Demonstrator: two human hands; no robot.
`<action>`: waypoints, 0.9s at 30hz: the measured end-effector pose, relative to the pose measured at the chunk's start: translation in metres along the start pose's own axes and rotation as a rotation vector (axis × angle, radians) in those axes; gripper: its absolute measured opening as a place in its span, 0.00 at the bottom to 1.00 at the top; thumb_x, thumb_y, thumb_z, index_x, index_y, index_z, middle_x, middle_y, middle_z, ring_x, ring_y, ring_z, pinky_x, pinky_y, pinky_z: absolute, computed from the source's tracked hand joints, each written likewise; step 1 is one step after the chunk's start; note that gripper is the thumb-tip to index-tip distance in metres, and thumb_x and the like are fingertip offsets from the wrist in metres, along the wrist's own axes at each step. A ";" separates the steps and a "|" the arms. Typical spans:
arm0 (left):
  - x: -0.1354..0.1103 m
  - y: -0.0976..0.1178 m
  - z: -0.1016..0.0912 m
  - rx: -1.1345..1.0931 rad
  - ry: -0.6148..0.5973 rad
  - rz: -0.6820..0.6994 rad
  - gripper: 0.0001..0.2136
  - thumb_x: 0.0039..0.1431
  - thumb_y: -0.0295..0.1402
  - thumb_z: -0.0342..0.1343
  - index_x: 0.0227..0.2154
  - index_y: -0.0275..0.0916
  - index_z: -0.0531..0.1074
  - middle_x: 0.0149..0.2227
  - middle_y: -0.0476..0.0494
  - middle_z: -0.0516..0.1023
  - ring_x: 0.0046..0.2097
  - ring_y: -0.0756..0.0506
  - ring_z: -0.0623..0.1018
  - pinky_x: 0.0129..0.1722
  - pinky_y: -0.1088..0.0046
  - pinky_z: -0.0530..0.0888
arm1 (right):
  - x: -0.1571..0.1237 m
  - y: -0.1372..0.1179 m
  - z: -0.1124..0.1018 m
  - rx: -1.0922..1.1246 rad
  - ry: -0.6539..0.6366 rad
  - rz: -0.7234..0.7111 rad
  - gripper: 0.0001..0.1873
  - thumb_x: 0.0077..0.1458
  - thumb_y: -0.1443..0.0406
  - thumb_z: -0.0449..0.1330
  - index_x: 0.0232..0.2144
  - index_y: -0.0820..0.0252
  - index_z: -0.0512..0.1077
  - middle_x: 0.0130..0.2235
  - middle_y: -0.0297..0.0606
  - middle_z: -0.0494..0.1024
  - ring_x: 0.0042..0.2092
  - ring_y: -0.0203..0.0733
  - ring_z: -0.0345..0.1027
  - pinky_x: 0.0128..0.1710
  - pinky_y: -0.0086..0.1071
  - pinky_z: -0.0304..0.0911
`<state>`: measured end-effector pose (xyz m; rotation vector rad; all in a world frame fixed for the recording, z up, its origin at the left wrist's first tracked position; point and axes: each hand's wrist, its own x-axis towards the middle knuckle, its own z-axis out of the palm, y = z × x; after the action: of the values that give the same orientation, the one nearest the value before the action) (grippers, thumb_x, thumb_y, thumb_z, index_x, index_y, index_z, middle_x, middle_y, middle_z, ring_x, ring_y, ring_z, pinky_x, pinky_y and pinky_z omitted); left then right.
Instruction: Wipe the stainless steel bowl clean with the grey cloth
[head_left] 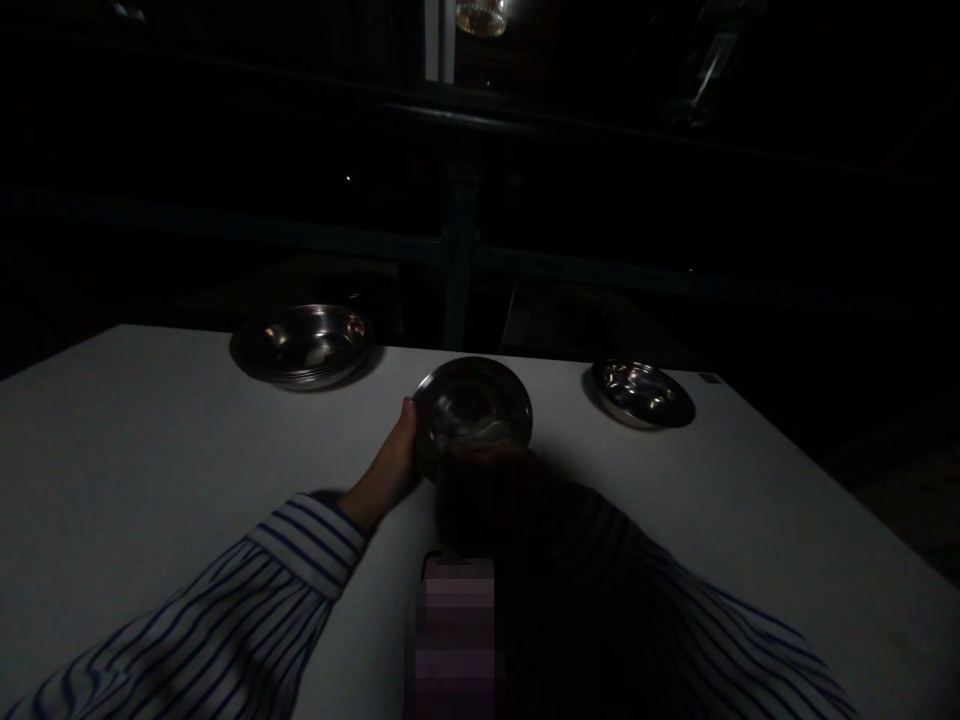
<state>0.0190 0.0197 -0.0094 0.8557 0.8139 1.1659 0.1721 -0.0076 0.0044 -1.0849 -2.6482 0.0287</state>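
The scene is very dark. A round steel bowl (472,412) is tilted up on the white table (150,450) in front of me. My left hand (390,462) grips its left rim, thumb up along the edge. My right hand (491,455) lies in deep shadow at the bowl's lower edge. Only a few of its fingers show there, and they seem to be pressed against the bowl. Both arms wear white sleeves with blue stripes.
A stack of larger steel bowls (304,345) stands at the table's far left. A smaller steel bowl (641,392) sits at the far right. Behind the table runs a dark railing (459,250). A glass object (480,15) hangs at the top.
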 end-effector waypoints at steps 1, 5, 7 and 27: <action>0.001 -0.001 -0.001 0.009 0.007 0.026 0.27 0.54 0.54 0.42 0.45 0.39 0.72 0.40 0.43 0.79 0.53 0.41 0.70 0.57 0.62 0.59 | -0.003 0.001 -0.008 -0.020 -0.027 0.012 0.15 0.55 0.68 0.51 0.45 0.66 0.68 0.42 0.46 0.76 0.44 0.45 0.69 0.42 0.39 0.62; 0.001 -0.001 0.000 0.029 0.022 0.031 0.27 0.54 0.54 0.42 0.44 0.40 0.72 0.41 0.43 0.79 0.54 0.42 0.69 0.57 0.64 0.59 | -0.003 -0.003 -0.027 -0.151 -0.172 0.075 0.10 0.54 0.71 0.50 0.33 0.64 0.71 0.35 0.45 0.76 0.42 0.47 0.68 0.42 0.42 0.59; -0.002 0.001 0.003 0.030 0.023 -0.010 0.26 0.54 0.53 0.42 0.43 0.40 0.73 0.42 0.43 0.79 0.54 0.42 0.69 0.57 0.65 0.60 | 0.004 -0.006 -0.022 -0.064 -0.183 0.017 0.11 0.54 0.72 0.49 0.35 0.64 0.70 0.37 0.45 0.76 0.41 0.43 0.68 0.40 0.37 0.61; -0.008 0.011 0.006 0.057 0.029 -0.123 0.29 0.56 0.53 0.37 0.42 0.37 0.74 0.36 0.41 0.80 0.50 0.40 0.73 0.51 0.65 0.67 | 0.023 -0.007 0.018 0.154 0.159 -0.109 0.30 0.58 0.62 0.49 0.56 0.80 0.52 0.58 0.56 0.58 0.59 0.46 0.52 0.56 0.37 0.55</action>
<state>0.0182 0.0125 0.0036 0.8257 0.9150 1.0530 0.1471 0.0045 -0.0059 -0.8558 -2.5118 0.1177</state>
